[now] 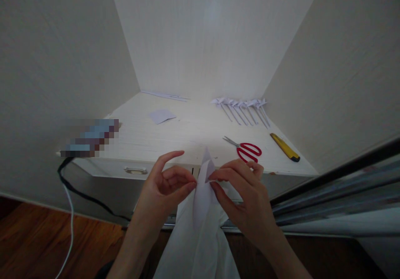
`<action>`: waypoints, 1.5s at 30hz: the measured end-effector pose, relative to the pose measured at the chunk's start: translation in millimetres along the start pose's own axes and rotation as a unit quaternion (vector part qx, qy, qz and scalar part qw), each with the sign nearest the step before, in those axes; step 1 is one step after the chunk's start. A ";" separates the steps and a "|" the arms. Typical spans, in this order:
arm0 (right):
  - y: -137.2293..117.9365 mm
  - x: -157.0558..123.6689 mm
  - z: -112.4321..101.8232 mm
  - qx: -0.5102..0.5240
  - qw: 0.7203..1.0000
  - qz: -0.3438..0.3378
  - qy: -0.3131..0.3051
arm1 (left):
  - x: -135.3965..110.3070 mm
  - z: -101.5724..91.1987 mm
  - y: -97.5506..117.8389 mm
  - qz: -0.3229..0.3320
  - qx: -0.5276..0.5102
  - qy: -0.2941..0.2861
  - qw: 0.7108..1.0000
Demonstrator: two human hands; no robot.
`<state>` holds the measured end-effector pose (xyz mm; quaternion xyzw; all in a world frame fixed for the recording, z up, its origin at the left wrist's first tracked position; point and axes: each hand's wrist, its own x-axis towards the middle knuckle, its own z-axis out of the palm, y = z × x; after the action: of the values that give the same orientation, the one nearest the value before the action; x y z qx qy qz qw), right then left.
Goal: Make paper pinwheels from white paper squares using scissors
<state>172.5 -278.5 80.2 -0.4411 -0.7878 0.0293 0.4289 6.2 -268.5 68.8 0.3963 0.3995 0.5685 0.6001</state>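
A thin white piece of paper [202, 204] stands nearly edge-on in front of the desk, partly folded, its pointed tip upward. My left hand [167, 183] pinches its left side between thumb and a fingertip, with the index finger raised clear of it. On the other side, the thumb and index finger of my right hand [243, 189] close on the paper near its middle. Whether a small part sits between those right fingertips is too blurred to tell. Several white paper pinwheels [240, 105] on thin sticks lie in a row at the desk's back right.
Red-handled scissors [248, 149] and a yellow box cutter [284, 147] lie on the white desk [193, 139], right of centre. A loose paper sheet [162, 115] and thin white sticks [165, 95] are further left. A pixelated object [93, 137] with a cable sits at the left edge.
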 end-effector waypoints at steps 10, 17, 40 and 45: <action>-0.4 -0.4 -2.8 0.009 0.999 0.003 -0.046 | -0.6 -0.1 0.4 0.003 0.009 -0.001 1.000; -0.8 0.1 -2.0 0.020 0.999 -0.009 -0.031 | -1.7 4.1 0.3 0.010 -0.005 0.004 1.000; 4.2 1.0 1.5 0.053 0.999 0.006 -0.004 | -8.8 0.9 -9.8 0.156 0.113 0.024 0.981; 2.0 0.5 2.0 0.038 0.999 -0.008 -0.015 | -8.1 4.9 -11.6 0.150 0.096 0.006 0.984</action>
<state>172.3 -276.3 78.4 -0.4180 -0.7956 0.0625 0.4339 14.7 -277.1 60.0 0.5045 0.3919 0.6134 0.4643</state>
